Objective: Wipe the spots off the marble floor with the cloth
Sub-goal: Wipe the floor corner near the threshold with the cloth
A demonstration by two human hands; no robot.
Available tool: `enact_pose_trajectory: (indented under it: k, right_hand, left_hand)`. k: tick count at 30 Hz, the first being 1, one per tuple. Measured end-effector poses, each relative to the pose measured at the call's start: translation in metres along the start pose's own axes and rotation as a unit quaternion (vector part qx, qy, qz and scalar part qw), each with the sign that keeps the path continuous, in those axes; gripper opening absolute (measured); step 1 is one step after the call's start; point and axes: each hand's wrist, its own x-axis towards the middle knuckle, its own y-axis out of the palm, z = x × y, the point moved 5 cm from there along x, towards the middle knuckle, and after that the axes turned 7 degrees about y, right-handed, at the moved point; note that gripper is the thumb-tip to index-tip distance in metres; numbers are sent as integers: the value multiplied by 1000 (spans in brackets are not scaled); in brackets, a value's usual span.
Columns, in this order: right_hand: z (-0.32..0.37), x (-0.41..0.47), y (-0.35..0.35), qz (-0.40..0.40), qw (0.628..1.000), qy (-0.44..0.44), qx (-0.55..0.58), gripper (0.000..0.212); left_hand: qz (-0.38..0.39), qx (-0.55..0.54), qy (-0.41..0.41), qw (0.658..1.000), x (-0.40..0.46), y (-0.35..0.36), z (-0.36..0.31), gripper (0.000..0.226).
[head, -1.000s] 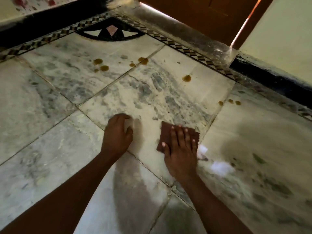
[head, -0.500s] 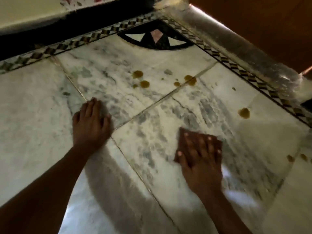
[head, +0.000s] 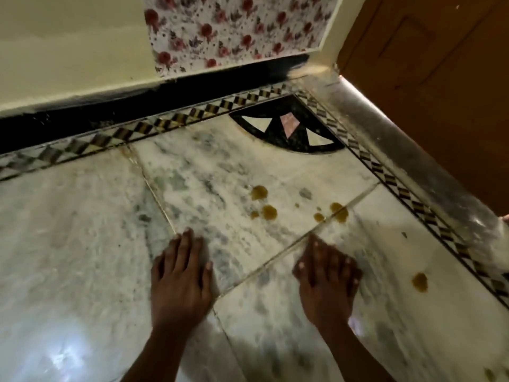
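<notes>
Down on the marble floor [head: 82, 244], near its far right corner, both my hands lie flat. My left hand [head: 180, 282] rests palm down with the fingers straight and close together, holding nothing, its fingertips across the grout line between two slabs. My right hand [head: 327, 277] presses flat too, fingers spread and straight, just over the diagonal joint between slabs. The cloth [head: 308, 246] sits under that right hand; only a dark reddish edge shows past my fingertips, and motion blur hides the rest, so I cannot tell how much of it lies beneath my palm.

Brown spots [head: 268, 212] cluster beyond my right fingertips, toward the corner: one larger blot, two below it, and a few more straddling the joint. They lie apart from the cloth. Another single spot [head: 420, 282] sits to the right of my hand, near the checkered border strip [head: 413, 201] that runs along the floor's right edge. A black fan-shaped inlay [head: 286, 130] fills the corner itself. Past the far edge run a black skirting [head: 110, 111], a cream wall with a floral panel [head: 234, 31], and on the right a brown wooden door [head: 440, 92].
</notes>
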Motion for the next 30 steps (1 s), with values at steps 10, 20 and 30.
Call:
enact_pose_trajectory:
  k: [10, 20, 30]
  right_hand:
    - [53, -31, 2, 33, 992, -123, 4, 70]
    - [151, 28, 9, 22, 981, -192, 28, 65]
    - [217, 121, 31, 105, 993, 15, 60, 66]
  left_hand:
    - [6, 15, -1, 1000, 2, 1, 1, 63]
    - [-12, 19, -4, 1000, 3, 2, 0, 63]
    - [-7, 16, -4, 1000, 3, 6, 3, 65]
